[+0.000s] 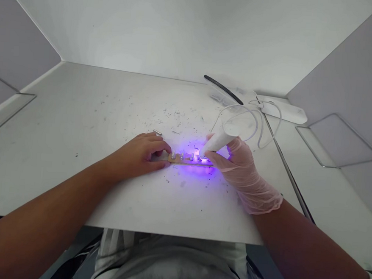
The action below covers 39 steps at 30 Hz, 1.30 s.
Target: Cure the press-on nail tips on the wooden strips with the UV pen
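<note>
My left hand (142, 153), bare, pinches the left end of a narrow tan strip (177, 159) lying on the table. Several small clear pieces stand in a row along the strip; they are too small for me to name. Wearing a thin translucent glove, my right hand (242, 173) is wrapped round a white handheld UV lamp (220, 138). The lamp tilts down to the left, its tip close over the strip's right part. Violet light falls on the strip and table there; I cannot tell whether the tip touches. My fingers and the lamp partly hide the strip's right end.
A small metal pin (157, 132) lies beyond my left hand. Dark crumbs are scattered on the white table (58, 181). A black-edged clear piece (224, 89), a white cable (256, 119) and a white box (285, 111) lie behind. Wire frames (361, 141) stand at both sides.
</note>
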### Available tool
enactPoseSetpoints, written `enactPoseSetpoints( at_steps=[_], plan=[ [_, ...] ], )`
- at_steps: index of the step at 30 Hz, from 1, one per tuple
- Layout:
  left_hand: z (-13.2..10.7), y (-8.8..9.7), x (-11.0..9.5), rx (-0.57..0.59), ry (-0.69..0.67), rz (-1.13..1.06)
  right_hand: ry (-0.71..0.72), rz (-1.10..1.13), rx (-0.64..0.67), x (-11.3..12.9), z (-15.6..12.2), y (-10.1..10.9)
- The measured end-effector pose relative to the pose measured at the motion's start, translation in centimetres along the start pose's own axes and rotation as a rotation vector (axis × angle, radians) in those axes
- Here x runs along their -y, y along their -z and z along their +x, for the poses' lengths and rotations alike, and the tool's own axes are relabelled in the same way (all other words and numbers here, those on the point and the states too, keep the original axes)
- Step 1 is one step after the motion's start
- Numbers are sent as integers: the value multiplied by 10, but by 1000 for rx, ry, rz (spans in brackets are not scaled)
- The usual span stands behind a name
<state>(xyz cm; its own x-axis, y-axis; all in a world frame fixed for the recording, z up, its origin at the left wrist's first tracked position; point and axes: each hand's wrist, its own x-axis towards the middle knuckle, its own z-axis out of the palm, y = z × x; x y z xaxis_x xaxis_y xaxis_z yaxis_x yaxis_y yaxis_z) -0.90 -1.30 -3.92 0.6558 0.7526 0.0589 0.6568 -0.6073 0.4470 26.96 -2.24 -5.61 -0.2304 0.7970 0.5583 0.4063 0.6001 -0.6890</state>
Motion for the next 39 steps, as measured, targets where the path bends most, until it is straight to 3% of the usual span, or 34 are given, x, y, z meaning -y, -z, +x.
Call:
enactPoseSetpoints(
  at_steps=[39],
  plan=[
    [1, 0, -1, -14, -12, 9, -69, 6, 20, -3, -1, -1]
  ],
)
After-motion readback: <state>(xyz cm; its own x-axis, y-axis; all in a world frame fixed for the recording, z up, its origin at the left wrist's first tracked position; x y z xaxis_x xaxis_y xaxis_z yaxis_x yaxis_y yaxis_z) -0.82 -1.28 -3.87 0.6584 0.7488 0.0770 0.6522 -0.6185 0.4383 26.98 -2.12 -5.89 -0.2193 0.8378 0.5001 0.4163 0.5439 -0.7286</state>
